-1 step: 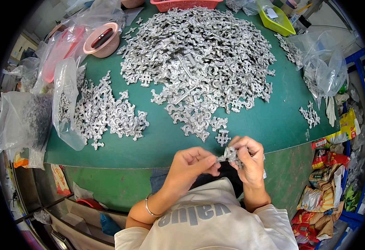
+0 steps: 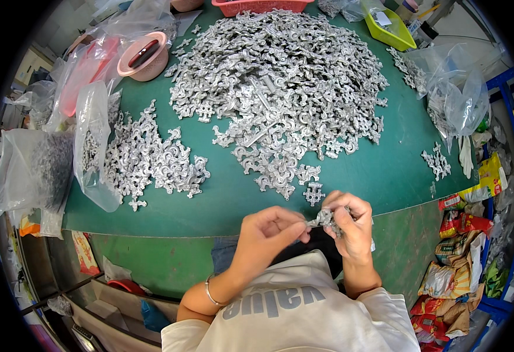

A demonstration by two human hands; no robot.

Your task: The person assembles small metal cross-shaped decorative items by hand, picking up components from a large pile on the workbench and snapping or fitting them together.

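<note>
My right hand [image 2: 351,226] grips a small cluster of silver-grey metal castings [image 2: 325,218] just off the table's near edge. At its left end, the thumb and fingers of my left hand [image 2: 271,233] are pinched together on a protruding tip; the left fingers are slightly blurred. How many castings the right hand holds is hidden by its fingers. Beyond the hands, a single cross-shaped casting [image 2: 314,194] lies on the green table [image 2: 227,199]. A large heap of similar castings [image 2: 280,82] spreads behind it, and a smaller pile [image 2: 151,155] lies to the left.
Clear plastic bags [image 2: 34,170] of parts stand at the left, near a pink bowl [image 2: 145,57] with a dark red-and-black tool. A red basket [image 2: 261,7] and a yellow-green tray [image 2: 391,30] sit at the back. Another bag [image 2: 456,100] and loose castings [image 2: 437,162] are at the right.
My left hand has shifted very slightly at the tip of the castings. My right hand keeps nearly the same grip, and the piles are unchanged.
</note>
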